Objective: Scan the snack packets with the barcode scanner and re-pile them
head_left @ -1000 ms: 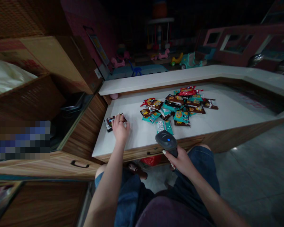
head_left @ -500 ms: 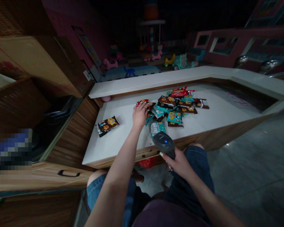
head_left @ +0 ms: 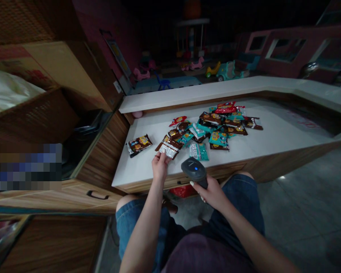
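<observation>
Brown packet (head_left: 170, 146) drawn nearer, left hand (head_left: 160, 167) pinching its edge, right hand (head_left: 213, 192) clasped around scanner (head_left: 193, 169)

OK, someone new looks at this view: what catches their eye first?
Probably the colourful heap of packets, brown, teal and red, on the white counter. Next, perhaps, the dark scanner with its blue light, gripped in the right hand in front of the heap, and the brown-and-silver packet in the left hand.

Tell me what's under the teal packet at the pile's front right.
A brown packet pokes out beneath the teal packet, on the side nearest the person; its remaining part is covered.
</observation>
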Tool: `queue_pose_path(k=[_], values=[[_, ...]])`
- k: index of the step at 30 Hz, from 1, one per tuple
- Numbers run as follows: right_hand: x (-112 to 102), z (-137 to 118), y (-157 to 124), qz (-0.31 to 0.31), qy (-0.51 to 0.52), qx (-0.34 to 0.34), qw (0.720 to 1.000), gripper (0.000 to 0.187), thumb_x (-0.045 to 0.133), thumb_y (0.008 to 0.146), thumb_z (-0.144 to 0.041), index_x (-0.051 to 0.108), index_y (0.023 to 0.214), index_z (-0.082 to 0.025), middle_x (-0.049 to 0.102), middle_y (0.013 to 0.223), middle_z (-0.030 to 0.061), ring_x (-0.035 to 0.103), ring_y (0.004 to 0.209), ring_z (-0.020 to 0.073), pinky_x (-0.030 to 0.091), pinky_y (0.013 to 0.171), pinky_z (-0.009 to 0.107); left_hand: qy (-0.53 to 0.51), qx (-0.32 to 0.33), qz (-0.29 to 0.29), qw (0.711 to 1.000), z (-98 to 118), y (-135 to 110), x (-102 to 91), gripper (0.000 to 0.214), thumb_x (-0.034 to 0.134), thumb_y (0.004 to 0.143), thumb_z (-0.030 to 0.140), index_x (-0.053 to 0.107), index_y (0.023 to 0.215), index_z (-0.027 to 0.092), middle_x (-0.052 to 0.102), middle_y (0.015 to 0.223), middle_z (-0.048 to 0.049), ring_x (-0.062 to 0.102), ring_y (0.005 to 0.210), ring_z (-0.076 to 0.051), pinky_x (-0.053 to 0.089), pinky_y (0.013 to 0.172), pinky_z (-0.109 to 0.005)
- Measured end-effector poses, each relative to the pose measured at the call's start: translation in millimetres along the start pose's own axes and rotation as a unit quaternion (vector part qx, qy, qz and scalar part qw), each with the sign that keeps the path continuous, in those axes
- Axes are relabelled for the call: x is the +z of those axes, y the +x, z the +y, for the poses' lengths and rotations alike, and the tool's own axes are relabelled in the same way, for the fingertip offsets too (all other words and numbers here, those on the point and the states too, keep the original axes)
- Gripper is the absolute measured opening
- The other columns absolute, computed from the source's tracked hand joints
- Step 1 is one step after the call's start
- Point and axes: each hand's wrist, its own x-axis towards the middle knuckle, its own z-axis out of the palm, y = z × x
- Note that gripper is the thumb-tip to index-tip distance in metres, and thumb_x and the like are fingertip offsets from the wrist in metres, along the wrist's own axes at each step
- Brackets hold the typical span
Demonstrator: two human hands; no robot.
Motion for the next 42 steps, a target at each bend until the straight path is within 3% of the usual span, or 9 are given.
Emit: queue_pose_path(k=[6, 16, 21, 24, 26, 29, 34, 37, 42], values=[[7, 0, 4, -0.007, -0.028, -0.002, 1.0, 0.025, 0.069, 0.083, -0.047, 0.068, 0.091, -0.024, 0.065, 0.055, 0.0004, 0.071, 0.059, 0.0264, 0.05, 0.051, 0.029, 0.011, -0.01, -0.009, 1.0, -4, -3, -3.2, 0.056, 0.09, 0.07, 0.056, 0.072, 0.103, 0.015, 0.079, 0.106, -0.0104, 0.075, 0.088, -0.018, 0.058, 0.076, -0.027], [5, -1, 4, -0.003, -0.05, -0.027, 0.998, 0.023, 0.068, 0.084, -0.046, 0.066, 0.085, -0.024, 0.072, 0.066, 0.0046, 0.075, 0.071, 0.0285, 0.054, 0.059, 0.031, 0.025, -0.028, 0.01, 0.999, -5, -2, -3.8, 0.05, 0.087, 0.073, 0.05, 0.071, 0.104, 0.014, 0.08, 0.102, -0.012, 0.076, 0.089, -0.022, 0.06, 0.081, -0.034], [6, 2, 3, 0.0, -0.044, -0.016, 0.999, 0.024, 0.068, 0.084, -0.047, 0.066, 0.088, -0.023, 0.07, 0.062, 0.0038, 0.074, 0.068, 0.0285, 0.053, 0.057, 0.031, 0.01, 0.001, -0.011, 1.0, -6, -7, 1.4, 0.056, 0.088, 0.071, 0.056, 0.071, 0.105, 0.014, 0.079, 0.108, -0.0121, 0.075, 0.089, -0.021, 0.06, 0.078, -0.03], [3, 5, 2, -0.001, -0.034, -0.001, 0.999, 0.026, 0.068, 0.084, -0.047, 0.067, 0.091, -0.022, 0.067, 0.058, 0.0015, 0.072, 0.062, 0.0266, 0.051, 0.053, 0.03, 0.086, 0.073, 0.037, 0.993, 4, -5, -0.3, 0.049, 0.082, 0.079, 0.054, 0.072, 0.108, 0.015, 0.079, 0.109, -0.0121, 0.075, 0.1, -0.024, 0.06, 0.089, -0.035], [0, 7, 2, -0.001, -0.03, 0.003, 1.0, 0.027, 0.068, 0.084, -0.048, 0.066, 0.092, -0.022, 0.066, 0.057, 0.0007, 0.071, 0.059, 0.0254, 0.05, 0.052, 0.029, 0.199, 0.16, 0.079, 0.964, 19, 1, -7.5, 0.041, 0.074, 0.088, 0.046, 0.072, 0.117, 0.017, 0.078, 0.117, -0.0122, 0.073, 0.113, -0.026, 0.056, 0.102, -0.038], [-5, 7, 3, 0.003, -0.023, 0.011, 1.0, 0.029, 0.068, 0.083, -0.05, 0.066, 0.091, -0.022, 0.063, 0.054, -0.0006, 0.068, 0.054, 0.0237, 0.049, 0.05, 0.029, 0.401, 0.281, 0.105, 0.865, 50, 18, -27.4, 0.042, 0.061, 0.095, 0.03, 0.068, 0.135, 0.02, 0.07, 0.141, -0.0115, 0.061, 0.137, -0.027, 0.041, 0.121, -0.041], [-5, 8, 3, -0.002, -0.014, 0.02, 1.0, 0.029, 0.066, 0.083, -0.051, 0.064, 0.09, -0.023, 0.059, 0.05, -0.0024, 0.064, 0.05, 0.0224, 0.047, 0.048, 0.028, 0.619, 0.288, 0.087, 0.726, 77, 49, -64.0, 0.048, 0.051, 0.096, 0.023, 0.065, 0.141, 0.016, 0.058, 0.155, -0.0158, 0.043, 0.153, -0.031, 0.023, 0.131, -0.053], [-4, 10, 3, -0.004, -0.011, 0.02, 1.0, 0.028, 0.066, 0.083, -0.05, 0.062, 0.089, -0.023, 0.059, 0.051, -0.002, 0.065, 0.051, 0.023, 0.046, 0.048, 0.029, 0.673, 0.256, 0.057, 0.691, 78, 64, -76.0, 0.057, 0.056, 0.094, 0.027, 0.057, 0.149, 0.013, 0.05, 0.161, -0.0188, 0.038, 0.156, -0.035, 0.024, 0.129, -0.057], [-7, 12, 4, 0.007, -0.012, 0.019, 1.0, 0.027, 0.068, 0.082, -0.049, 0.063, 0.089, -0.023, 0.061, 0.053, -0.0021, 0.064, 0.049, 0.0221, 0.048, 0.05, 0.03, 0.694, 0.251, 0.046, 0.674, 81, 84, -74.3, 0.067, 0.058, 0.093, 0.031, 0.049, 0.155, 0.008, 0.042, 0.166, -0.0228, 0.031, 0.158, -0.039, 0.016, 0.13, -0.063]])
